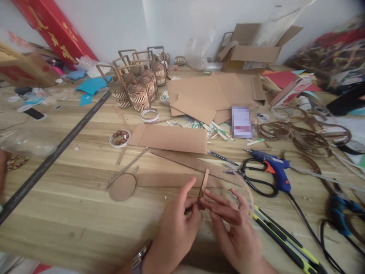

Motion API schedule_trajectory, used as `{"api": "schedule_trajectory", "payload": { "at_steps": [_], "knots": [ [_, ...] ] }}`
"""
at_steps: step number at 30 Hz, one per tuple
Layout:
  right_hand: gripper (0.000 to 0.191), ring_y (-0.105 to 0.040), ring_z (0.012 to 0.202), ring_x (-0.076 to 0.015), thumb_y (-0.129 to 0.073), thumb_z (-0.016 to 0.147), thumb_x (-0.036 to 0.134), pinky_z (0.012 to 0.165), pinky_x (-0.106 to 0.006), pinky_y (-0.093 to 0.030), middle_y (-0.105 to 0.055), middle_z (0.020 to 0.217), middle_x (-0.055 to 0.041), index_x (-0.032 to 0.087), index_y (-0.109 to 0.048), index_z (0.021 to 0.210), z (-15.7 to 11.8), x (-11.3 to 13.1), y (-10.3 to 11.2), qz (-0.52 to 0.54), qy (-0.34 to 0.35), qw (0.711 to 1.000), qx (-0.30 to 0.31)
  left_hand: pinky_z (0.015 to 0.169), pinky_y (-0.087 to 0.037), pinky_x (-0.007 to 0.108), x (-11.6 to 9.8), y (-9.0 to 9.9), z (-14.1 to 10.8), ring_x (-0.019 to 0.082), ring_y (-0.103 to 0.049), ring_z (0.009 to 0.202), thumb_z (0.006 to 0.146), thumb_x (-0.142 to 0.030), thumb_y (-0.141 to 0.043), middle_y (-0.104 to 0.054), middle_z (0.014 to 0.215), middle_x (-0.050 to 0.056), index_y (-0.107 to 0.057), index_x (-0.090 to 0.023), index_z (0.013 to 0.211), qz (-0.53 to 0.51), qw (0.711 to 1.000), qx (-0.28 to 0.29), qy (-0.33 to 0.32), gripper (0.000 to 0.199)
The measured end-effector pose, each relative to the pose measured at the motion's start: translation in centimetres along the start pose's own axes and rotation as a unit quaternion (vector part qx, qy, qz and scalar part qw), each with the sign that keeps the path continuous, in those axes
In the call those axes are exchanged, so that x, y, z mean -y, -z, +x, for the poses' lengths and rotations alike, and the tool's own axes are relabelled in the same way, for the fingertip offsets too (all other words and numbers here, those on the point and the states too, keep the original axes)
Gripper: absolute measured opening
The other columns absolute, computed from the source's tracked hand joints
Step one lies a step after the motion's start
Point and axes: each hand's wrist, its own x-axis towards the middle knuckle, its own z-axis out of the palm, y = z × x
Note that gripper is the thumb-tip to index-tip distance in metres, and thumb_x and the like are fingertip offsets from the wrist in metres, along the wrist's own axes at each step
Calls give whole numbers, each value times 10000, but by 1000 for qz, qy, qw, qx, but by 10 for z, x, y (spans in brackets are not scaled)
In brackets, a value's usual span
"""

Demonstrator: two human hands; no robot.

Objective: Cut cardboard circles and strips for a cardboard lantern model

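My left hand (179, 224) is closed, pinching a narrow brown cardboard strip (204, 180) that stands up with a ridged edge showing. My right hand (235, 232) presses its fingertips against the same strip near its lower end, which the fingers partly hide. A thin pale curved band (251, 192) arcs beside the right hand; whether it joins the held strip I cannot tell. Left of the hands lies a round cardboard disc (123, 187). Flat cardboard pieces lie beyond the hands, among them a long strip (164, 180) and a wider panel (173, 138).
On the right are a yellow-black utility knife (285, 236), black-handled scissors (261, 182), a blue glue gun (281, 171) with its cord, and coiled brown strips (308, 139). Small lidded woven baskets (138, 97) stand at the back near a bowl of brown balls (119, 138).
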Motion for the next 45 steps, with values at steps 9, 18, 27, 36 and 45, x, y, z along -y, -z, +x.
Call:
{"api": "schedule_trajectory", "payload": {
  "at_steps": [9, 18, 27, 36, 45],
  "knots": [
    [193, -763, 1037, -191, -565, 935, 64, 1186, -399, -288, -824, 990, -17, 250, -542, 980, 0, 1, -2, -19, 11, 1000, 6, 952, -568, 314, -3, 0, -1, 203, -717, 1131, 959, -212, -514, -751, 1221, 131, -414, -156, 1500, -1, 1000, 9, -1, 553],
    [218, -772, 1009, -182, -547, 904, 31, 1199, -351, -278, -825, 978, -25, 233, -560, 985, 4, 2, -1, -21, 19, 1000, -7, 812, -584, 286, -2, 0, 0, 189, -755, 953, 941, -176, -507, -794, 1067, 106, -369, -142, 1528, 11, 1000, 0, 8, 604],
    [208, -762, 1037, -200, -545, 917, 56, 1168, -439, -307, -820, 1026, -11, 259, -534, 962, -1, 1, -3, -29, 7, 1000, 7, 978, -569, 341, -3, 0, 1, 215, -705, 1165, 945, -187, -516, -728, 1274, 139, -448, -162, 1480, 11, 1000, 2, -13, 539],
    [251, -753, 1067, -195, -474, 936, 31, 1180, -438, -266, -819, 1039, -11, 256, -503, 1043, -6, 1, -3, -5, -10, 1000, 8, 811, -596, 258, -4, -1, 1, 180, -763, 973, 919, -157, -521, -801, 1072, 95, -423, -151, 1498, 7, 1000, -4, -5, 587],
    [162, -757, 1054, -202, -549, 937, 101, 1182, -422, -291, -819, 1031, -41, 235, -559, 1026, -3, -1, -4, -35, 25, 999, -1, 968, -557, 340, -2, -1, 1, 212, -715, 1130, 970, -213, -483, -752, 1213, 136, -412, -149, 1501, 31, 999, -1, -19, 540]
  ]
}}
